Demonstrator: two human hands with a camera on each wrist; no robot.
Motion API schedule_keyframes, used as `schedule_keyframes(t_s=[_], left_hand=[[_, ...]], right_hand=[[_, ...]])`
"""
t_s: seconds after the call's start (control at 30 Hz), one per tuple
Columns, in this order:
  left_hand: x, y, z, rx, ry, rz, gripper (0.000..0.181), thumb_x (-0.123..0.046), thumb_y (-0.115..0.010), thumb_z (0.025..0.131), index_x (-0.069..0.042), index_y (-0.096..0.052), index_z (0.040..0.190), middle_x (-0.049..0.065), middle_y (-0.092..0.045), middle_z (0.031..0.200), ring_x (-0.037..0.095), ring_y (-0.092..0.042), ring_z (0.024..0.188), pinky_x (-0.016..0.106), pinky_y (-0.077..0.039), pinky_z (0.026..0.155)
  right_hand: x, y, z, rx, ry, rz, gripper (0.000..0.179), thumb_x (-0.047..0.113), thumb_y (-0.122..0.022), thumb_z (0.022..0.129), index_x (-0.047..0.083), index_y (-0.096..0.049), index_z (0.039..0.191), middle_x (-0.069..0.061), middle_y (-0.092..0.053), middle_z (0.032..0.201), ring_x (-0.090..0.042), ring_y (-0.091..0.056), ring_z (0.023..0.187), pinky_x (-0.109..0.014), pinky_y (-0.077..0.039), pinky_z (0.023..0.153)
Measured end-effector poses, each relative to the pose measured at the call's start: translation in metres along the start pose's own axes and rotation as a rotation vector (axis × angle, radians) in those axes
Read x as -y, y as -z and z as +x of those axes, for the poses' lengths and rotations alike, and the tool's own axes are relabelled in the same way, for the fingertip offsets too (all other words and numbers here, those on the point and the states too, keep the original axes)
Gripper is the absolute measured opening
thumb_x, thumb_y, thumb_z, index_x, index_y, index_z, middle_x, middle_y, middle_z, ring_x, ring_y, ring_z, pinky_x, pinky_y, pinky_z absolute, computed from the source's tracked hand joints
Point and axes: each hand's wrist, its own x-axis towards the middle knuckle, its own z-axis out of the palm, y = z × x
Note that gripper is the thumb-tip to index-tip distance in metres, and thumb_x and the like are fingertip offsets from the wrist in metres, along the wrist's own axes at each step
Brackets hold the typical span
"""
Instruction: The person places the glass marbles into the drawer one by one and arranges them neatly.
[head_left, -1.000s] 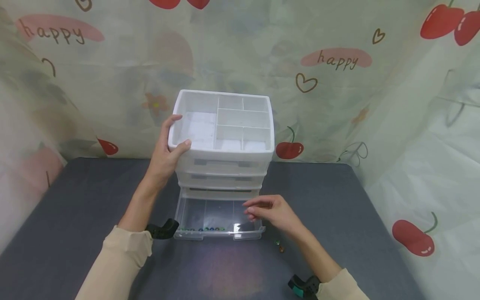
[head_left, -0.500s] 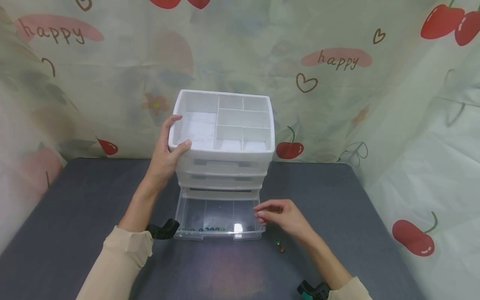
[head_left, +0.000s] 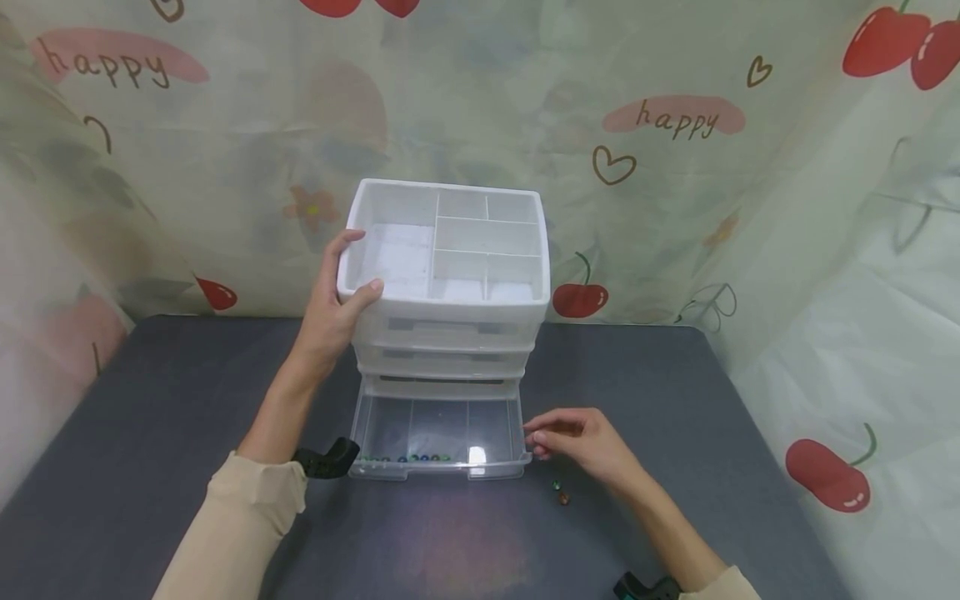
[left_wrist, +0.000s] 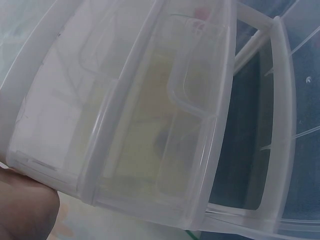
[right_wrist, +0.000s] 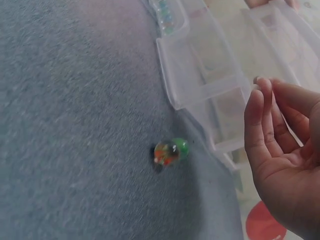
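Observation:
A white plastic drawer cabinet (head_left: 450,304) with a divided top tray stands in the middle of the table. My left hand (head_left: 335,292) grips the tray's left rim, thumb over the front corner. The lowest clear drawer (head_left: 438,421) is pulled out. A row of small marbles (head_left: 424,457) lies along its front wall. Just right of the drawer is my right hand (head_left: 581,442), fingers bent loosely toward the thumb, with no marble discernible between them. Below it on the table lie a green marble (head_left: 556,485) and an amber-orange marble (head_left: 563,498), side by side.
A dark grey cloth covers the table (head_left: 225,400). Behind it and at both sides hangs a printed curtain (head_left: 480,100). The cabinet's two upper drawers (head_left: 442,362) are pushed in.
My right hand has moved from above the open drawer to the right and down, beside the drawer's right edge. The left hand, cabinet and marbles have stayed put.

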Motion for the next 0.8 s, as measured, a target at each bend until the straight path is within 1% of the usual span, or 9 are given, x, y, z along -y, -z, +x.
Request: schedule_keyframes(t_s=[0.13, 0.23, 0.3, 0.4, 0.47, 0.67, 0.8], left_hand=[[0.0, 0.0, 0.0, 0.0, -0.003, -0.001, 0.058, -0.006, -0.06, 0.096, -0.019, -0.037, 0.148, 0.017, -0.036, 0.137, 0.024, -0.043, 0.109, 0.032, -0.039, 0.086], [0.0, -0.001, 0.0, -0.003, 0.001, -0.002, 0.059, -0.006, -0.06, 0.096, -0.02, -0.036, 0.148, 0.017, -0.035, 0.138, 0.024, -0.042, 0.11, 0.033, -0.039, 0.086], [0.0, -0.001, 0.0, -0.005, 0.004, 0.0, 0.059, -0.006, -0.06, 0.096, -0.02, -0.036, 0.148, 0.017, -0.035, 0.139, 0.024, -0.042, 0.11, 0.033, -0.039, 0.086], [0.0, -0.001, 0.0, -0.008, 0.008, 0.003, 0.059, -0.006, -0.06, 0.096, -0.02, -0.036, 0.148, 0.017, -0.035, 0.139, 0.024, -0.042, 0.11, 0.033, -0.039, 0.086], [0.0, -0.001, 0.0, -0.01, 0.009, 0.008, 0.059, -0.007, -0.06, 0.096, -0.019, -0.035, 0.148, 0.016, -0.034, 0.14, 0.024, -0.041, 0.111, 0.033, -0.038, 0.086], [0.0, -0.001, 0.0, -0.015, 0.009, 0.006, 0.058, -0.006, -0.059, 0.096, -0.019, -0.036, 0.148, 0.017, -0.034, 0.14, 0.024, -0.041, 0.111, 0.033, -0.038, 0.087], [0.0, -0.002, 0.0, -0.012, 0.005, 0.002, 0.058, -0.005, -0.059, 0.096, -0.019, -0.037, 0.147, 0.016, -0.034, 0.14, 0.024, -0.042, 0.111, 0.033, -0.038, 0.086]], right_hand=[[-0.005, 0.004, -0.006, -0.019, -0.001, -0.007, 0.027, 0.009, -0.07, 0.092, -0.01, -0.068, 0.112, -0.021, -0.072, 0.099, -0.017, -0.07, 0.082, -0.036, -0.057, 0.075], [-0.01, 0.006, -0.01, -0.034, -0.02, -0.014, 0.028, 0.011, -0.072, 0.091, -0.008, -0.069, 0.112, -0.021, -0.072, 0.099, -0.017, -0.07, 0.083, -0.037, -0.057, 0.076], [-0.012, 0.006, -0.012, -0.038, -0.027, -0.014, 0.03, 0.011, -0.072, 0.091, -0.009, -0.069, 0.113, -0.026, -0.071, 0.101, -0.017, -0.07, 0.083, -0.036, -0.057, 0.075], [-0.016, 0.008, -0.015, -0.037, -0.017, -0.006, 0.032, 0.011, -0.072, 0.091, -0.012, -0.066, 0.114, -0.033, -0.067, 0.104, -0.018, -0.07, 0.084, -0.034, -0.057, 0.075], [-0.019, 0.009, -0.017, -0.037, -0.008, 0.001, 0.033, 0.01, -0.071, 0.091, -0.014, -0.066, 0.113, -0.036, -0.065, 0.104, -0.019, -0.07, 0.084, -0.033, -0.057, 0.075], [-0.027, 0.013, -0.025, -0.035, 0.013, -0.004, 0.032, 0.009, -0.07, 0.092, -0.015, -0.065, 0.112, -0.037, -0.065, 0.103, -0.016, -0.07, 0.083, -0.032, -0.056, 0.074], [-0.032, 0.016, -0.032, -0.042, -0.001, -0.022, 0.032, 0.009, -0.071, 0.091, -0.014, -0.066, 0.112, -0.035, -0.067, 0.102, -0.013, -0.069, 0.082, -0.03, -0.056, 0.073]])
